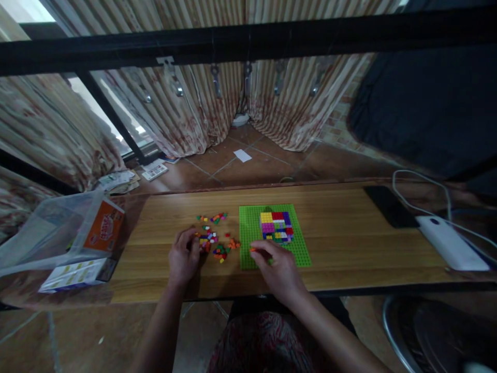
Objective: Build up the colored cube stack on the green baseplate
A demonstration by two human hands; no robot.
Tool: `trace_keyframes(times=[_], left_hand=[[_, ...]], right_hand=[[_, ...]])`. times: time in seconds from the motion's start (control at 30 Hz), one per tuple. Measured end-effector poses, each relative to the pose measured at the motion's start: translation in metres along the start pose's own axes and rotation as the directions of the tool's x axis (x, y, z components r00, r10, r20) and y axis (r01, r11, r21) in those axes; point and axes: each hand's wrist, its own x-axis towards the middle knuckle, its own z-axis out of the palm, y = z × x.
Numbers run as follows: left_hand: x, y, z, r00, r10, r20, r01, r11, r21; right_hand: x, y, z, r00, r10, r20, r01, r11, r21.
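Observation:
My right hand (277, 265) is over the near left part of a green studded baseplate (246, 223). Its thumb and forefinger pinch a small orange toy brick (253, 249). Just beyond the fingers, a block of multicoloured bricks (276, 227) stands on the baseplate, with yellow, red, blue, magenta and white pieces. My left hand (184, 256) rests at the left edge of a pile of loose bricks (209, 238), fingers bent, thumb and forefinger a little apart. Its fingertips touch or nearly touch the bricks. Part of the pile is hidden behind that hand.
The wooden table (341, 248) carries a black phone (386, 206) and a white power bank (452, 243) with a white cable (421, 173) at the right. To the left are a clear plastic bin (50, 228), an orange box (104, 225) and a white box (77, 274).

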Motion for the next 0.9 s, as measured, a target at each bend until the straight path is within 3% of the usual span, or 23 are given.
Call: trace_keyframes(times=[0.13, 0.2, 0.27, 0.37, 0.43, 0.53, 0.67, 0.9], left_hand=[[-0.010, 0.031, -0.001, 0.995, -0.008, -0.097, 0.007, 1.000, -0.008], [-0.021, 0.062, 0.004, 0.999, 0.029, -0.034, -0.031, 0.996, -0.081], [-0.033, 0.099, 0.015, 0.985, 0.061, 0.163, -0.019, 0.968, -0.249], [-0.047, 0.146, 0.035, 0.872, 0.086, 0.482, 0.135, 0.904, -0.406], [-0.049, 0.165, 0.047, 0.814, 0.106, 0.571, 0.212, 0.861, -0.462], [-0.044, 0.178, 0.060, 0.762, 0.099, 0.640, 0.297, 0.824, -0.482], [-0.035, 0.181, 0.067, 0.706, 0.070, 0.705, 0.383, 0.799, -0.463], [-0.035, 0.182, 0.073, 0.701, 0.067, 0.710, 0.373, 0.815, -0.444]], right_hand=[[-0.014, 0.027, -0.039, 0.975, 0.132, -0.177, -0.136, 0.991, -0.012], [-0.012, 0.034, -0.050, 0.956, 0.141, -0.257, -0.155, 0.987, -0.033], [-0.006, 0.036, -0.056, 0.945, 0.112, -0.307, -0.142, 0.987, -0.080], [0.006, 0.033, -0.055, 0.945, 0.038, -0.324, -0.105, 0.976, -0.189], [0.012, 0.032, -0.051, 0.948, -0.003, -0.318, -0.090, 0.956, -0.278], [0.017, 0.033, -0.044, 0.948, -0.029, -0.318, -0.097, 0.923, -0.372], [0.019, 0.036, -0.040, 0.935, -0.021, -0.355, -0.119, 0.922, -0.368], [0.014, 0.044, -0.046, 0.902, 0.134, -0.411, -0.179, 0.981, -0.073]])
